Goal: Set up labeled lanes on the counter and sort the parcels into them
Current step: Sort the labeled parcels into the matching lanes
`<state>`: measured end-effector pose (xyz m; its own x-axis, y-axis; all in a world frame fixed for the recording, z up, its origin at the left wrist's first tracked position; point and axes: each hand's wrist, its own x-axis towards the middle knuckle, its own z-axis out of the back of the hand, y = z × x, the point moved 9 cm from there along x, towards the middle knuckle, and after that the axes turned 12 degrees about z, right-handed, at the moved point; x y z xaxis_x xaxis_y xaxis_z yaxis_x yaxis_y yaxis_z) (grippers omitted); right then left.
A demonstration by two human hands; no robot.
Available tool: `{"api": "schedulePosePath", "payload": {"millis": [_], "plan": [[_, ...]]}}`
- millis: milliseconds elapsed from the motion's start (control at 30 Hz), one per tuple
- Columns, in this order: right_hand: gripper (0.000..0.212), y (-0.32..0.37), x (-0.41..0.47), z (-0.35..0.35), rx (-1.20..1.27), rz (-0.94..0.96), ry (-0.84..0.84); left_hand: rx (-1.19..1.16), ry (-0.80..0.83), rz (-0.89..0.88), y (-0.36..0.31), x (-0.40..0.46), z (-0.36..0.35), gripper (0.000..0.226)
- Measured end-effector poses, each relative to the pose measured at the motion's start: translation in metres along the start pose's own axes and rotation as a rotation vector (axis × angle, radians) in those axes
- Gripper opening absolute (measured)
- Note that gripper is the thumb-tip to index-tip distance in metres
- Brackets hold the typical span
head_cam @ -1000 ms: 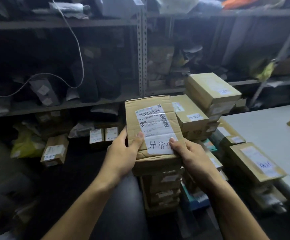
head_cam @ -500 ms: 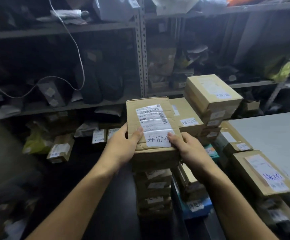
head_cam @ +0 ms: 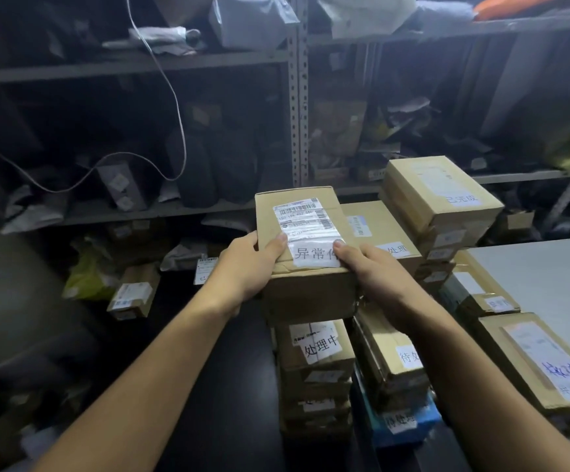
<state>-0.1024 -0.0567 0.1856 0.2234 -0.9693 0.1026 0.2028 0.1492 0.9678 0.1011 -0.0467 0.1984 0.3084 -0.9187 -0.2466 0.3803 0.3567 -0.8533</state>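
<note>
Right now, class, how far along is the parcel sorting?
Done: many boxes carry handwritten status slips, like the top box of the right stack. In hand: both hands, left and right, grip the 异常件 box. Left: the grey counter shows no labelled lanes, and parcels sit in mixed stacks.

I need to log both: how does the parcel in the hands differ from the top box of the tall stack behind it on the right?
The held parcel is gripped by the left hand and right hand; the stack's top box rests untouched. The held parcel's tag starts 异常; the top box's reads 已完成. The held parcel shows a barcoded shipping label. Both are brown cardboard.
</note>
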Motion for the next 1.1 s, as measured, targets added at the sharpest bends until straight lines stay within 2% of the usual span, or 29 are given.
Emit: {"api": "schedulePosePath", "payload": {"millis": [200,300,433,500,600,833,967,1100], "plan": [[0.043,0.004,0.002,0.006,-0.014,0.015,-0.031,-0.035,-0.017,-0.038,-0.008,0.001,0.002,0.041],[0.046,0.012,0.002,0.018,0.071,0.075,-0.082,-0.125,-0.040,-0.059,-0.021,-0.001,0.000,0.034],[0.035,0.019,-0.003,0.038,0.222,0.116,-0.067,-0.208,-0.017,-0.065,-0.043,-0.007,-0.022,0.034],[0.041,0.022,-0.007,0.058,0.257,0.156,-0.108,-0.225,-0.001,-0.097,-0.059,-0.012,-0.038,0.034],[0.059,0.022,-0.017,0.099,0.271,0.209,-0.287,-0.232,0.014,-0.171,-0.084,-0.020,-0.063,0.037],[0.027,0.025,-0.050,0.202,0.303,0.326,-0.577,-0.177,0.092,-0.332,-0.157,-0.054,-0.144,0.042],[0.033,0.020,-0.074,0.271,0.287,0.338,-0.722,-0.153,0.222,-0.400,-0.193,-0.075,-0.211,0.037],[0.033,-0.005,-0.096,0.327,0.266,0.274,-0.841,-0.116,0.334,-0.387,-0.208,-0.089,-0.279,0.041]]}}
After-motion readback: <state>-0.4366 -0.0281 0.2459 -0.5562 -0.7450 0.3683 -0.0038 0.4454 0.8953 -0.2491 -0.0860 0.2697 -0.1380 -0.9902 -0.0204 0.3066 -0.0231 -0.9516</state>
